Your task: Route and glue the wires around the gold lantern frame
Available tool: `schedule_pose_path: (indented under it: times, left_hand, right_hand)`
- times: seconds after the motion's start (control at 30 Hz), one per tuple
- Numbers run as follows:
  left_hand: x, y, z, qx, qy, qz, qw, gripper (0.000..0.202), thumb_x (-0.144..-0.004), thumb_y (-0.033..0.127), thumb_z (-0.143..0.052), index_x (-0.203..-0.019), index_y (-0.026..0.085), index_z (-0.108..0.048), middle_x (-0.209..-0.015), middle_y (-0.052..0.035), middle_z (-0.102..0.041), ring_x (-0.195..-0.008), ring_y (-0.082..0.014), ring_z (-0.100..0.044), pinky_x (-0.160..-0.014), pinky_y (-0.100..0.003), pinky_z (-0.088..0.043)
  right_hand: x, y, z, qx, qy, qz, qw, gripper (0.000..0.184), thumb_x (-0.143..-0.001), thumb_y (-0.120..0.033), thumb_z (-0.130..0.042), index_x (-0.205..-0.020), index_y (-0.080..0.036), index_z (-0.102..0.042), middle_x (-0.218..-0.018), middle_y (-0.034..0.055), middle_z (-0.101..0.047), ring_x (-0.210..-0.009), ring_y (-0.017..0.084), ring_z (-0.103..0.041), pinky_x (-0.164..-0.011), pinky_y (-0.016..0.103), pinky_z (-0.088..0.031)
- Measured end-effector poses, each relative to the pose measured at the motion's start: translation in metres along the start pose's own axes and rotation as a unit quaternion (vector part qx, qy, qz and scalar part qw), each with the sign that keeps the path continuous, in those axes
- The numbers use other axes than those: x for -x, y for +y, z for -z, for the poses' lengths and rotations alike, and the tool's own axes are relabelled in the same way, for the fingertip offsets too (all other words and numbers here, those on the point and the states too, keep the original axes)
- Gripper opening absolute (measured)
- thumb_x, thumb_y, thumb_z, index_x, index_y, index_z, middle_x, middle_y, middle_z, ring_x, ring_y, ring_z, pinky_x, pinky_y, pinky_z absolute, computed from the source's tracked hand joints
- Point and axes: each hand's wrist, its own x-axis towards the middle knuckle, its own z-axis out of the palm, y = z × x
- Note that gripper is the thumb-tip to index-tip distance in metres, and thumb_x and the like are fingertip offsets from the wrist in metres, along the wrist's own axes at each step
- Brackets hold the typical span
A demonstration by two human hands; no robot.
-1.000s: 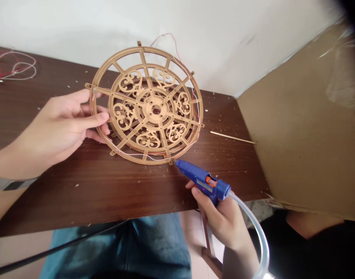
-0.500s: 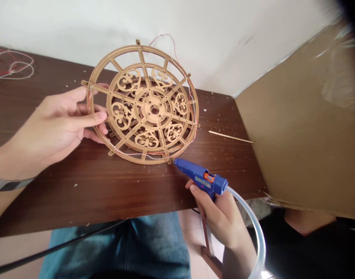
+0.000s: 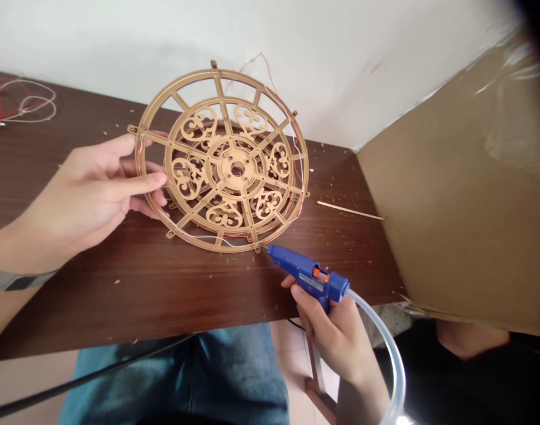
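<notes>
A round gold openwork wheel with spokes and scroll patterns stands tilted on the dark wooden table. Thin red and white wires run along its rim. My left hand grips the wheel's left edge, thumb on the front and fingers behind. My right hand is closed around the handle of a blue glue gun. The gun's nozzle touches the wheel's lower rim. A clear glue stick curves out of the gun's back.
A large cardboard sheet stands at the table's right end. A thin wooden stick lies beside it. Loose red and white wires lie at the far left. A black cable crosses my blue-jeaned lap. Small debris dots the tabletop.
Hardly anything has moved. The glue gun's nozzle stays at the wheel's lower rim, and my left hand keeps its hold on the left edge.
</notes>
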Motion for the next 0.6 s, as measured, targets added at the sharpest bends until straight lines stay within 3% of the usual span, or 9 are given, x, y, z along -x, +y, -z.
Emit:
schedule_pose_path:
  times: [0.23, 0.37, 0.6]
  left_hand:
    - [0.000, 0.001, -0.001, 0.011, 0.007, 0.006, 1.000, 0.050, -0.081, 0.016, -0.084, -0.130, 0.020, -0.080, -0.090, -0.0083, -0.069, -0.068, -0.0186, -0.065, -0.053, -0.027, -0.066]
    - [0.001, 0.003, -0.001, 0.017, 0.012, 0.004, 1.000, 0.050, -0.079, 0.016, -0.086, -0.129, 0.019, -0.081, -0.089, -0.0090, -0.070, -0.067, -0.0179, -0.065, -0.053, -0.025, -0.065]
    - [0.002, 0.002, -0.002, 0.020, 0.010, -0.001, 1.000, 0.056, -0.075, 0.015, -0.090, -0.130, 0.019, -0.081, -0.088, -0.0082, -0.070, -0.067, -0.0179, -0.065, -0.052, -0.025, -0.064]
  right_hand:
    - [0.000, -0.005, 0.000, 0.006, 0.012, 0.007, 1.000, 0.045, -0.107, -0.057, -0.061, -0.119, -0.018, -0.080, -0.070, 0.0038, -0.056, -0.065, 0.013, -0.055, -0.060, 0.025, -0.046]
    - [-0.002, -0.010, 0.000, 0.007, 0.010, 0.006, 1.000, 0.046, -0.107, -0.058, -0.061, -0.115, -0.017, -0.080, -0.067, 0.0030, -0.053, -0.067, 0.014, -0.058, -0.063, 0.025, -0.049]
    - [-0.001, -0.012, -0.001, 0.013, 0.027, -0.004, 1.000, 0.049, -0.104, -0.060, -0.064, -0.114, -0.015, -0.081, -0.075, 0.0059, -0.061, -0.072, 0.016, -0.062, -0.066, 0.027, -0.051]
